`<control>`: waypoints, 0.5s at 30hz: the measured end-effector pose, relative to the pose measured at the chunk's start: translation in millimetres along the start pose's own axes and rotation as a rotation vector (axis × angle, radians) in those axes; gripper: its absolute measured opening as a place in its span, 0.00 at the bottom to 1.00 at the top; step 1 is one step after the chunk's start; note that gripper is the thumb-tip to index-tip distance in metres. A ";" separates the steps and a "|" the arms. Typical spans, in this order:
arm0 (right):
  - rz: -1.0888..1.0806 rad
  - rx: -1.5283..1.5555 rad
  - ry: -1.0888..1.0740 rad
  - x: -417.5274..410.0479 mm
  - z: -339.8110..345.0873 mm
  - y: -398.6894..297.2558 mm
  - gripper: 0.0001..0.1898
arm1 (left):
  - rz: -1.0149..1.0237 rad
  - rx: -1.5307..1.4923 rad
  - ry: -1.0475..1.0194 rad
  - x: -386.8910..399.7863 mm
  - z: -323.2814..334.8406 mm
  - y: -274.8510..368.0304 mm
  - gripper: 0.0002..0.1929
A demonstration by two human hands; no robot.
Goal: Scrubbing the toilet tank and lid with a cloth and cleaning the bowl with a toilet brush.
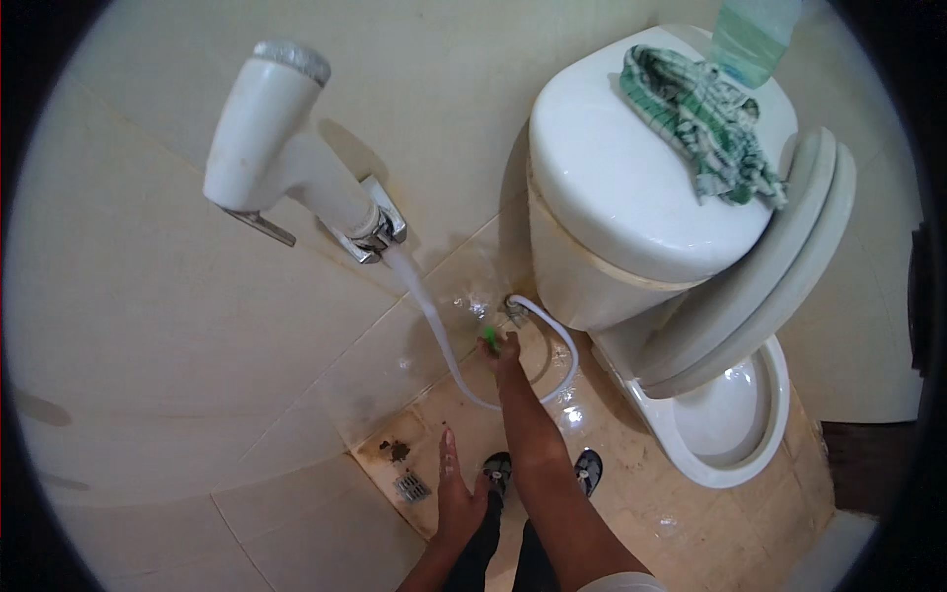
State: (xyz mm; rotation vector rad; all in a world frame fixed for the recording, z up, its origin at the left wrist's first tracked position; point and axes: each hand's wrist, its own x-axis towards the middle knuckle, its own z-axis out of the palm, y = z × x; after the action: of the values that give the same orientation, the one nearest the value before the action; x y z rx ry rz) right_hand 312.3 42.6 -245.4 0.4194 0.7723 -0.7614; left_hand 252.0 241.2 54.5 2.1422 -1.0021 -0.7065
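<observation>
My right hand (501,349) reaches low towards the wall and grips a small green object (489,338), mostly hidden by the fingers; what it is I cannot tell. A metal valve (516,311) sits on the wall just above that hand, with a white hose (568,348) looping from it to a bidet sprayer (296,140) in a wall holder. My left hand (460,485) is held above the floor, fingers apart and wet-looking, with nothing in it.
The toilet (773,436) stands at the right with its seat raised. A crumpled green and white cloth (695,118) and a translucent container (755,41) lie on the tank lid (584,148). A floor drain (412,487) is at the lower left, near my sandalled feet.
</observation>
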 end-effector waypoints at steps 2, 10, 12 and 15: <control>-0.029 -0.098 0.065 -32.7 -1.8 4.4 0.14 | 0.007 -0.023 0.008 -1.0 -5.1 10.9 0.35; -0.178 -1.079 0.129 -269.9 -19.7 -32.0 0.10 | 0.193 -0.009 -0.052 -19.0 -32.7 101.3 0.31; -0.630 -1.640 0.177 -339.2 -21.1 -59.2 0.13 | 0.265 -0.030 -0.090 -26.2 -33.7 131.4 0.29; -0.748 -1.981 0.277 -455.5 -25.8 -118.0 0.14 | 0.427 -0.054 -0.141 -33.7 -28.1 184.8 0.26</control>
State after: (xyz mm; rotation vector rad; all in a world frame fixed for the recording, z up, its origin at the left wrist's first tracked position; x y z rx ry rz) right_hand -4.2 187.7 72.2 -1.6471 1.5694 -0.2792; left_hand 169.6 187.6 217.1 1.7654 -1.4401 -0.6680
